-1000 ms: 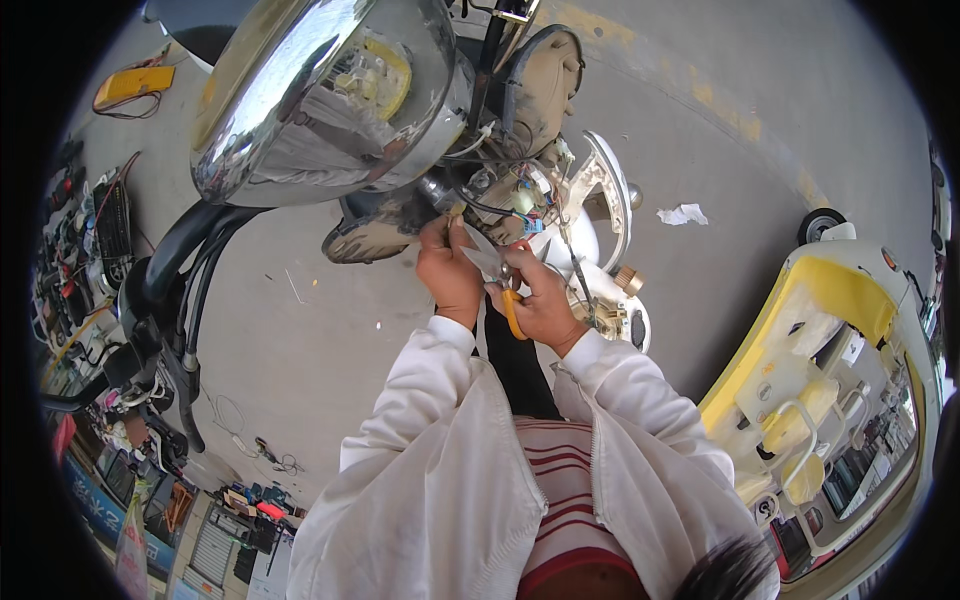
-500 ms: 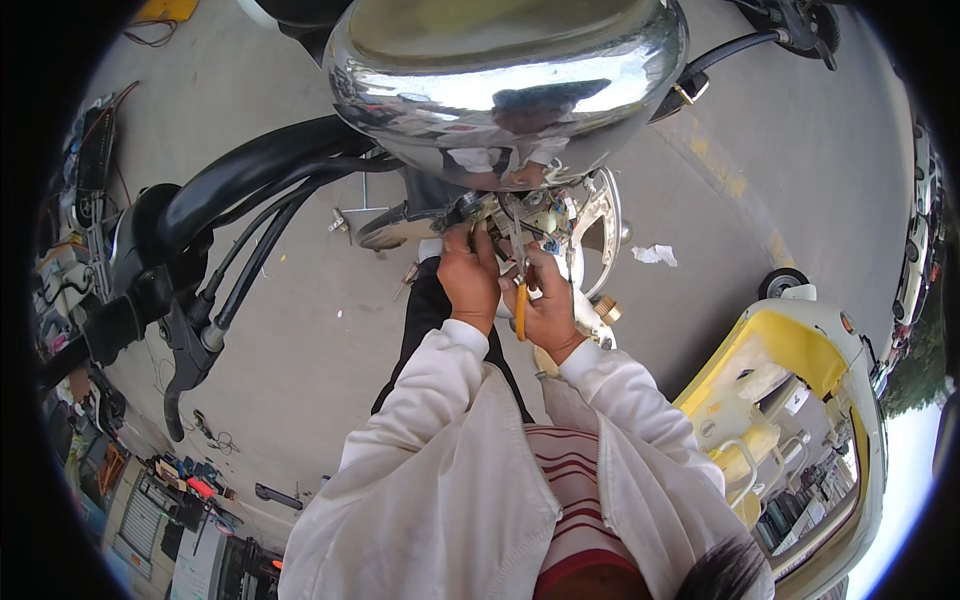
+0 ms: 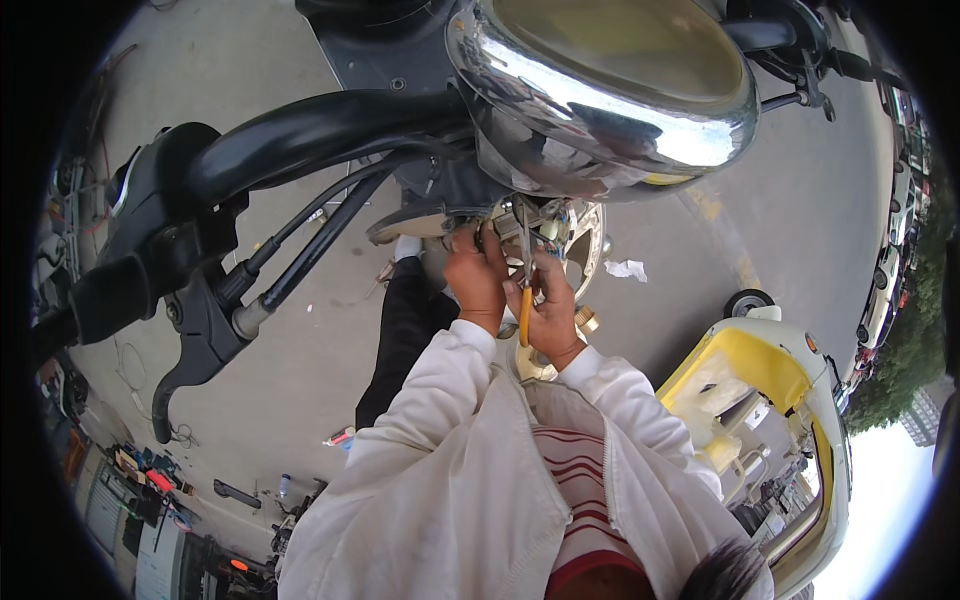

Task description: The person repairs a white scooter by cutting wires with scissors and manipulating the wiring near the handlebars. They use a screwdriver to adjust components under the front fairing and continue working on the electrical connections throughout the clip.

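Note:
My right hand (image 3: 552,318) is closed around a pair of orange-handled scissors (image 3: 525,312), their long grey blades pointing up among the parts under the headlamp. Close beside it, my left hand (image 3: 476,285) has its fingers bent and pressed together at the exposed wiring (image 3: 548,228). What those fingertips pinch is too small and hidden to name. Just above both hands hangs the large chrome headlamp housing (image 3: 610,110) of a two-wheeler, its underside covering part of the wiring. The white wheel (image 3: 596,238) shows behind my right hand.
The black handlebar (image 3: 320,135) and brake lever (image 3: 205,370) reach out to the left. A yellow and white vehicle body (image 3: 690,365) stands at the right, near a scrap of white paper (image 3: 626,270). Tools and parts (image 3: 150,480) lie along the lower left.
The headlamp and handlebar have swung in the view, the headlamp shifting right and the left lever moving lower. Both hands stay at the wiring with the scissors still in my right hand.

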A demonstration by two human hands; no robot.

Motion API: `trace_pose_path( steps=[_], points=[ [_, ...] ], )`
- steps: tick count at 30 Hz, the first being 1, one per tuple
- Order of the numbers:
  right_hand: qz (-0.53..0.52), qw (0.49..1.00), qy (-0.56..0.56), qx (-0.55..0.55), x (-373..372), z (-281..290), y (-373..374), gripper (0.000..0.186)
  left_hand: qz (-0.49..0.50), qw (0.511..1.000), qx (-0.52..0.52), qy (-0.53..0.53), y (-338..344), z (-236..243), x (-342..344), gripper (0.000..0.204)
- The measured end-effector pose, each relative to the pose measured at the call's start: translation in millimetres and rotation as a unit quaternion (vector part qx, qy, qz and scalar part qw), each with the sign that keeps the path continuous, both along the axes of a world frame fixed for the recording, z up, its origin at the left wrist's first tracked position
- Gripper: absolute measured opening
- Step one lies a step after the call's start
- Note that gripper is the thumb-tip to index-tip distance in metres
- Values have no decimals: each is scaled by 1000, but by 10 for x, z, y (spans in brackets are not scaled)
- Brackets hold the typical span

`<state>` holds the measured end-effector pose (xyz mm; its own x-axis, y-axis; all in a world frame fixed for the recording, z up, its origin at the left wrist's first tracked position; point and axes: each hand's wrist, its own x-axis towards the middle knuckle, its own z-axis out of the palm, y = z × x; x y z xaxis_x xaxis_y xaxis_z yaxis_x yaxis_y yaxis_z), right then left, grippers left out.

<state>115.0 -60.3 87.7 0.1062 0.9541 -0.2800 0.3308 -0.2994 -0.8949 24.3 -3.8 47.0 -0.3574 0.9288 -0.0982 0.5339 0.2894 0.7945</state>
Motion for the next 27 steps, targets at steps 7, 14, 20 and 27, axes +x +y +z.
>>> trace_pose_path(
  steps=[7, 14, 20, 27],
  points=[
    [23, 998, -36, 45, -4, 133, 55, 45, 25, 998, -59, -10, -40, -50, 90, 26],
    [-5, 1000, -11, 14, -23, 444, 189, 49, 66, 993, -49, -88, -19, 25, 151, 24],
    [75, 990, -88, -85, 162, 1316, 441, 59, 131, 977, -29, -166, -10, -25, 225, 18],
    [239, 936, -236, -108, 313, 1835, 715, 55, 127, 983, -16, -130, 9, -3, 250, 15]
  ],
)
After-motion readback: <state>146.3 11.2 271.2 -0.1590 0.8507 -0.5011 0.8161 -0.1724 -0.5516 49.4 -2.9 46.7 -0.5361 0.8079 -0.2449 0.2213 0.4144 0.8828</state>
